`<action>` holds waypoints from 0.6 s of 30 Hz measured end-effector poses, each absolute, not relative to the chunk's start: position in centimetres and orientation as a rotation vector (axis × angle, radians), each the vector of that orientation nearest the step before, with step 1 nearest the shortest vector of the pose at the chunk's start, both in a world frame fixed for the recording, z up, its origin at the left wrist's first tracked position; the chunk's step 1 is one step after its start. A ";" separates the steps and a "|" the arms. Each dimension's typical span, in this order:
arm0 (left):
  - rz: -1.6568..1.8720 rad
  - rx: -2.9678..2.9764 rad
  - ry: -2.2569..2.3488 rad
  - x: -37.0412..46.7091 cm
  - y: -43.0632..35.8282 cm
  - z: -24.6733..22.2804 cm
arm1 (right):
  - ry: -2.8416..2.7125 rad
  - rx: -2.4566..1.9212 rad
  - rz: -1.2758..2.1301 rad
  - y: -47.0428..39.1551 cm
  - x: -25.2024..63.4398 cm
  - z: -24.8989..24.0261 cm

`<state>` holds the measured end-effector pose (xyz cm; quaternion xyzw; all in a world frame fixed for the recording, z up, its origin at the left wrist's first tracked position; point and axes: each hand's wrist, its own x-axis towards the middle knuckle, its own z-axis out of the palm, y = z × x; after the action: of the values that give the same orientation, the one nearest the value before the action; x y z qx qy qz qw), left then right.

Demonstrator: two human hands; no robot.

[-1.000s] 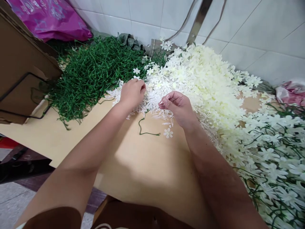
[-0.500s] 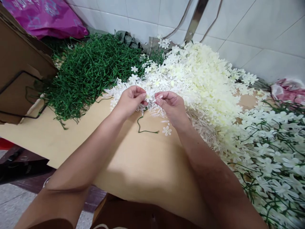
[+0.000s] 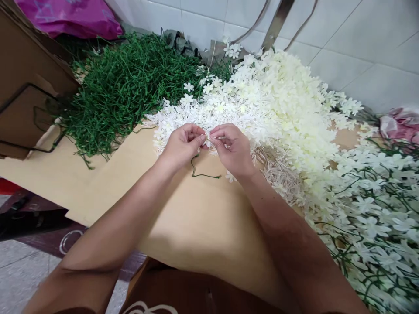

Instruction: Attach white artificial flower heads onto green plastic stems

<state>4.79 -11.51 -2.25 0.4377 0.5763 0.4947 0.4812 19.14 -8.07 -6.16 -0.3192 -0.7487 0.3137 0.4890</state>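
we note the left hand (image 3: 183, 143) and the right hand (image 3: 233, 149) both closed in thumb-and-finger pinches on a small white flower (image 3: 208, 140); whether the right also grips something thinner is too small for us to tell. a light pinch, we judge, suits so slight a thing and spares its petals. the pile of green stems (image 3: 137, 78) beyond to the left and the heap of white flowers (image 3: 291, 100) to the right seem sorted by kind, both within reach, the near desk (image 3: 196, 213) giving the forearms room. the held flower sits between the two sets of fingertips; one green stem (image 3: 206, 176) lies just nearer us, a loose flower (image 3: 230, 177) partly hidden by the right wrist.
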 end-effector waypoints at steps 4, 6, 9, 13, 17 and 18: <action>1.213 1.062 1.412 4.7 -11.3 -2.4 | -1.882 -0.796 0.686 -8.0 19.4 -6.5; 1.201 1.032 1.407 4.5 -11.3 -2.4 | -1.889 -0.807 0.679 -8.0 19.4 -6.5; 1.167 0.986 1.376 4.1 -11.4 -2.4 | -1.882 -0.818 0.687 -8.1 19.4 -6.5; 1.156 0.966 1.337 3.7 -11.4 -2.7 | -1.821 -0.828 0.783 -8.2 19.2 -6.5; 1.170 0.969 1.309 3.7 -11.3 -3.1 | -1.686 -0.862 1.004 -8.3 18.9 -6.5; 1.173 0.973 1.301 3.7 -11.2 -3.1 | -1.645 -0.872 1.084 -8.3 18.8 -6.5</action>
<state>3.70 -11.24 -3.13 0.4089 0.5472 0.4932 0.5387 18.84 -8.30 -6.48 -0.3563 -0.6724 0.4431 0.4739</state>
